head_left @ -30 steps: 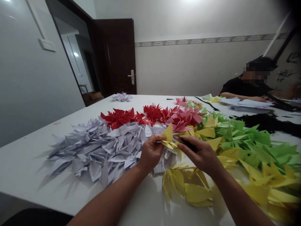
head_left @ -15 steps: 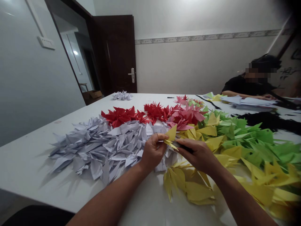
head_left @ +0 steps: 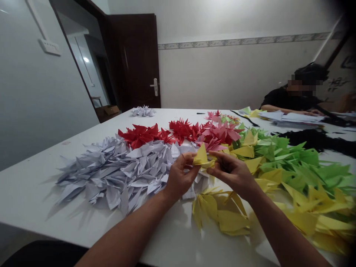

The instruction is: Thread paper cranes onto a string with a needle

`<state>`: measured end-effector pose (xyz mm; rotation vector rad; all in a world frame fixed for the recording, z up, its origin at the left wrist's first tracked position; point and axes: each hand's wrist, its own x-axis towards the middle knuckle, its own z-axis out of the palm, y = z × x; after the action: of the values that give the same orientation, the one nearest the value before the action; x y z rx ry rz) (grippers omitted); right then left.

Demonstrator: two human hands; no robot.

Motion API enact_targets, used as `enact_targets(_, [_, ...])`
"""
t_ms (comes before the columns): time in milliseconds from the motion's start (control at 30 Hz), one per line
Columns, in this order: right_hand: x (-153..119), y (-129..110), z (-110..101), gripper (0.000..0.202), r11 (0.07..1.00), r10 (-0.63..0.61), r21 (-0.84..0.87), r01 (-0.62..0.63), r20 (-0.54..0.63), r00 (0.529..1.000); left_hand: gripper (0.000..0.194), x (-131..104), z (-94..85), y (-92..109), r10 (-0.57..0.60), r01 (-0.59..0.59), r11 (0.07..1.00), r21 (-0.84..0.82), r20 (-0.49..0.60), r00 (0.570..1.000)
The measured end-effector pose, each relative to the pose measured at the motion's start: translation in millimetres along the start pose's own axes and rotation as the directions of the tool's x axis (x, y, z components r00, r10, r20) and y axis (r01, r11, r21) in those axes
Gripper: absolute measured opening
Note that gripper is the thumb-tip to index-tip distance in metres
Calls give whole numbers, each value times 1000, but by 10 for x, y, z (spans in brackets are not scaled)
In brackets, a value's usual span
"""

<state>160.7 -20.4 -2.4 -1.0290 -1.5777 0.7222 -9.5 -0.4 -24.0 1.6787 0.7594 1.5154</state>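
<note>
A folded yellow paper piece [head_left: 202, 156] is held between both hands above the middle of the table. My left hand [head_left: 182, 174] pinches its left side with thumb and fingers. On its right side, my right hand [head_left: 232, 170] grips the paper between thumb and fingertips. Beneath and left of the hands lies a big pile of white folded paper [head_left: 133, 167]. Yellow folded pieces [head_left: 232, 217] lie just below the right hand. Red paper pieces [head_left: 141, 135] and pink ones [head_left: 219, 133] sit behind the hands.
Green folded paper [head_left: 300, 163] and more yellow pieces [head_left: 308, 218] spread over the right of the white table [head_left: 36, 185]. A person in black [head_left: 278, 99] sits at the far right by stacked sheets [head_left: 292, 118] and black material [head_left: 319, 142]. A small white cluster [head_left: 143, 111] lies at the back left.
The yellow piece has turned, and its folds are now spread between the fingers. My right fingertips have risen onto its right side. The view has shifted slightly.
</note>
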Motion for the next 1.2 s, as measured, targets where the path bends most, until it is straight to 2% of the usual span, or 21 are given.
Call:
enact_targets(67, [-3,-39,32,40,999,22,35,-22,16,1000,40,-10,9,3,6,-5,1000,-30,36,999])
enact_targets(133, [-7,-83,56,28,998,23,51,-24,16,1000,43,-18,15,13,12,-10,999,-33,59,998])
enact_targets(200, [-4,-115,53,30,997,29,67,-27,-24,999,42,-23,16,29,26,-26,1000,5,57,998])
enact_targets(267, [9,-127,12,32,996,50,85,-40,-117,992,42,-25,13,49,55,-58,997,58,47,997])
enact_targets(367, [44,-113,-109,29,989,127,108,-101,-266,956,30,-24,9,76,101,-102,987,127,16,995])
enact_targets(500, [82,-54,-295,30,976,218,96,-197,-343,914,15,-25,9,100,142,-142,970,196,14,990])
enact_targets(600, [78,-3,-401,31,964,263,44,-260,-234,936,13,-23,5,100,168,-173,956,237,40,985])
enact_targets(667, [64,26,-445,32,954,294,-44,-297,-69,953,13,-20,1,91,173,-179,951,252,46,984])
enact_targets(733, [53,54,-456,34,940,323,-150,-307,97,941,13,-16,0,78,172,-178,951,253,46,984])
enact_targets(767, [51,72,-447,36,934,328,-194,-300,134,935,13,-16,1,72,171,-177,952,250,45,984])
enact_targets(800, [53,94,-427,38,932,311,-235,-276,124,942,13,-16,3,67,169,-175,953,248,45,985])
enact_targets(867, [66,155,-362,40,926,217,-316,-205,3,976,12,-19,9,58,165,-171,954,248,44,985])
enact_targets(933, [86,236,-281,34,906,99,-399,-144,-130,987,12,-26,13,45,166,-173,953,249,49,985])
enact_targets(967, [96,278,-241,29,893,61,-433,-124,-157,986,12,-30,14,37,167,-176,952,249,56,984])
enact_targets(1033, [110,352,-177,21,873,40,-475,-112,-160,986,12,-36,10,19,175,-186,952,245,69,982])
enact_targets(1200, [116,425,-130,20,836,29,-539,-101,-140,990,12,-39,-3,4,187,-200,949,243,75,980])
